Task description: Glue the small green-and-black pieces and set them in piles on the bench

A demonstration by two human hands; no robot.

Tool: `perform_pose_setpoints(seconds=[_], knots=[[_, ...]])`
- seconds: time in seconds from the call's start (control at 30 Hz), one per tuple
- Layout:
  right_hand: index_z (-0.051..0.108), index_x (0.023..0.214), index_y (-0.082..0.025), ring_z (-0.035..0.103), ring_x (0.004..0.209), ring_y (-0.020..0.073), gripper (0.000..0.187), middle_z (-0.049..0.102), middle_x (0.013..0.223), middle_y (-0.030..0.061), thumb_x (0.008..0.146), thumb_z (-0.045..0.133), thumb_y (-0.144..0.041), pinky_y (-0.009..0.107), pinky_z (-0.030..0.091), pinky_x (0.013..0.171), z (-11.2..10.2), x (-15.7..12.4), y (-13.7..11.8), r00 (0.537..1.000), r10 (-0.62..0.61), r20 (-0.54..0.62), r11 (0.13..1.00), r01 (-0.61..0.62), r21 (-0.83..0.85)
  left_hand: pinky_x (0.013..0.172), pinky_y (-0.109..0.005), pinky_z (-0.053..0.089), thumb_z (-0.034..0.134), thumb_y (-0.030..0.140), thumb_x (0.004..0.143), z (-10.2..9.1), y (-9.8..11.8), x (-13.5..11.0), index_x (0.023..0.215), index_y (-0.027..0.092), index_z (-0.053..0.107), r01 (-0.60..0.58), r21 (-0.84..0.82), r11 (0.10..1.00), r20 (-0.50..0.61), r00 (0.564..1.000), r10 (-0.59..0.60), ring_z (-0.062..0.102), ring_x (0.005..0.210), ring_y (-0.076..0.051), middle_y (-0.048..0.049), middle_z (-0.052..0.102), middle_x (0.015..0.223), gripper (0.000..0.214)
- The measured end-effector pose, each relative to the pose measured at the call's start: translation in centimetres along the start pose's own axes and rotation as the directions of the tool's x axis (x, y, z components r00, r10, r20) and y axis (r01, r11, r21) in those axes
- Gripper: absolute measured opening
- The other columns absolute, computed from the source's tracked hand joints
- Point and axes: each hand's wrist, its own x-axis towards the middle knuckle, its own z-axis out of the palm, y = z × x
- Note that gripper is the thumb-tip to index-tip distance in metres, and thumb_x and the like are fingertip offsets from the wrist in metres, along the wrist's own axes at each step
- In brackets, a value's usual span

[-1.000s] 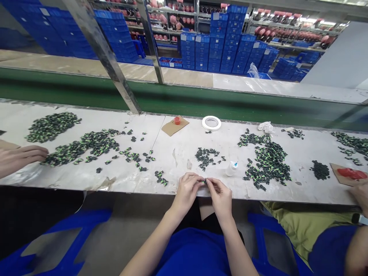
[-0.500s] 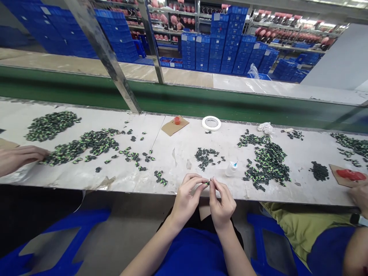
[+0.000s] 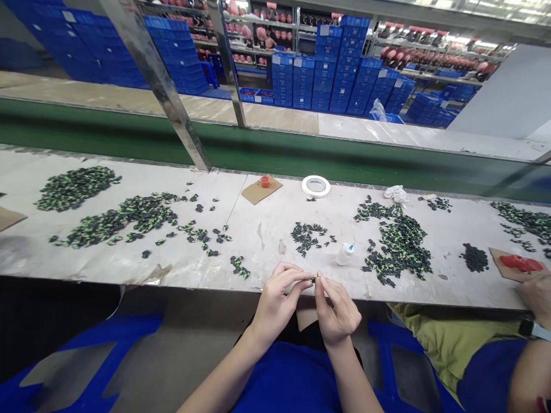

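From where I stand, the white worktop (image 3: 232,201) begins on the left with a scrap of brown cardboard (image 3: 11,218), then an oblong heap of small black pieces flecked with bright green (image 3: 77,188), and nearer the front edge a longer, looser heap of the same kind (image 3: 120,219). Strays trail off to its right, ending in a little cluster (image 3: 239,267) near the front edge. Behind them a round red tub (image 3: 264,182) sits on a tilted brown card (image 3: 253,195). Next comes the worker's left hand (image 3: 279,293), thumb and forefinger pinching one tiny black-and-green piece (image 3: 313,280) (so small I can barely make it out) just over the table's front edge. Beyond it lie a loose patch of slim dark pieces (image 3: 305,238) and, farther back, a flat white ring of tape (image 3: 316,195). The right hand (image 3: 338,312) pinches the same piece from its right end, the fingertips nearly meeting the left ones. Past that hand stand a small white bottle with a blue tip (image 3: 345,254), a broad black-and-green heap (image 3: 404,244), a compact black pile (image 3: 474,258), and red material (image 3: 522,263) on cardboard beside a co-worker's hand (image 3: 538,293), whose grip I cannot tell.
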Motion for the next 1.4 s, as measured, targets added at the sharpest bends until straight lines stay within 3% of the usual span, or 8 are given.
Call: perform_pose_setpoints(seconds=[0.23, 0.37, 0.57, 0.8, 0.97, 1.1, 1.3, 1.4], knots=[[0.058, 0.126, -0.028, 0.072, 0.069, 0.0191, 0.057, 0.075, 0.085, 0.0040, 0.078, 0.063, 0.003, 0.031, 0.062, 0.057, 0.2, 0.3, -0.2, 1.000, -0.028, -0.015, 0.999, 0.027, -0.025, 0.076, -0.030, 0.056, 0.062, 0.018, 0.084, 0.3, -0.2, -0.4, 0.090, 0.021, 0.073, 0.105, -0.041, 0.994, -0.004, 0.994, -0.105, 0.064, 0.086, -0.018, -0.0055, 0.069, 0.084, 0.013], [0.059, 0.123, -0.026, 0.072, 0.071, 0.0180, 0.050, 0.075, 0.086, 0.0044, 0.080, 0.062, -0.002, 0.030, 0.062, 0.063, -0.4, 0.9, -0.2, 0.991, 0.085, 0.107, 0.996, -0.086, 0.009, 0.080, -0.031, 0.056, 0.058, 0.018, 0.086, 0.2, -0.4, -0.4, 0.093, 0.022, 0.071, 0.139, 0.008, 0.990, -0.018, 0.990, -0.139, 0.063, 0.090, -0.018, -0.0058, 0.067, 0.090, 0.015], [0.057, 0.123, -0.022, 0.072, 0.077, 0.0171, 0.039, 0.074, 0.091, 0.0052, 0.085, 0.060, -0.014, 0.030, 0.062, 0.073, -1.7, 2.1, 0.9, 0.903, 0.224, 0.366, 0.961, -0.267, 0.069, 0.084, -0.035, 0.053, 0.053, 0.018, 0.088, 0.2, -0.5, -0.1, 0.099, 0.022, 0.067, 0.059, 0.134, 0.989, 0.048, 0.997, -0.066, 0.061, 0.095, -0.020, -0.0068, 0.067, 0.092, 0.018], [0.059, 0.114, -0.020, 0.071, 0.075, 0.0164, 0.033, 0.073, 0.083, 0.0029, 0.082, 0.063, -0.019, 0.031, 0.060, 0.076, -2.3, 3.0, 1.7, 0.773, 0.348, 0.531, 0.878, -0.467, 0.104, 0.081, -0.036, 0.051, 0.053, 0.017, 0.087, 0.0, -0.8, -0.1, 0.101, 0.022, 0.066, 0.079, 0.229, 0.970, 0.060, 0.994, -0.095, 0.065, 0.086, -0.019, -0.0053, 0.067, 0.090, 0.019], [0.061, 0.097, -0.019, 0.070, 0.069, 0.0161, 0.022, 0.070, 0.072, 0.0010, 0.076, 0.065, -0.021, 0.031, 0.060, 0.071, -1.6, 2.6, 1.7, 0.702, 0.465, 0.539, 0.776, -0.616, 0.135, 0.077, -0.035, 0.050, 0.055, 0.013, 0.084, -0.3, -1.0, 0.1, 0.084, 0.023, 0.070, 0.068, 0.257, 0.964, 0.056, 0.995, -0.085, 0.064, 0.076, -0.018, -0.0026, 0.066, 0.076, 0.017], [0.061, 0.092, -0.019, 0.069, 0.068, 0.0156, 0.020, 0.068, 0.070, 0.0008, 0.073, 0.065, -0.020, 0.029, 0.060, 0.069, -1.1, 2.3, 1.9, 0.676, 0.509, 0.532, 0.724, -0.671, 0.161, 0.076, -0.035, 0.051, 0.057, 0.012, 0.082, -0.2, -0.9, 0.1, 0.084, 0.023, 0.071, 0.114, 0.225, 0.968, 0.045, 0.991, -0.128, 0.065, 0.076, -0.018, -0.0028, 0.066, 0.077, 0.018], [0.060, 0.101, -0.019, 0.069, 0.069, 0.0155, 0.027, 0.068, 0.071, 0.0002, 0.075, 0.066, -0.023, 0.029, 0.060, 0.069, -1.3, 2.2, 2.5, 0.647, 0.523, 0.555, 0.712, -0.690, 0.133, 0.075, -0.032, 0.053, 0.061, 0.021, 0.081, 0.0, -1.1, 0.2, 0.086, 0.021, 0.072, 0.260, 0.074, 0.963, 0.082, 0.961, -0.266, 0.067, 0.082, -0.019, -0.0056, 0.067, 0.086, 0.012], [0.057, 0.108, -0.018, 0.070, 0.073, 0.0157, 0.033, 0.069, 0.077, 0.0014, 0.077, 0.065, -0.023, 0.029, 0.060, 0.071, -1.5, 2.2, 2.5, 0.631, 0.503, 0.591, 0.722, -0.683, 0.114, 0.076, -0.033, 0.053, 0.063, 0.021, 0.079, 0.2, -1.3, 0.2, 0.083, 0.021, 0.072, 0.276, 0.087, 0.957, 0.058, 0.958, -0.281, 0.067, 0.082, -0.019, -0.0050, 0.067, 0.084, 0.010]])
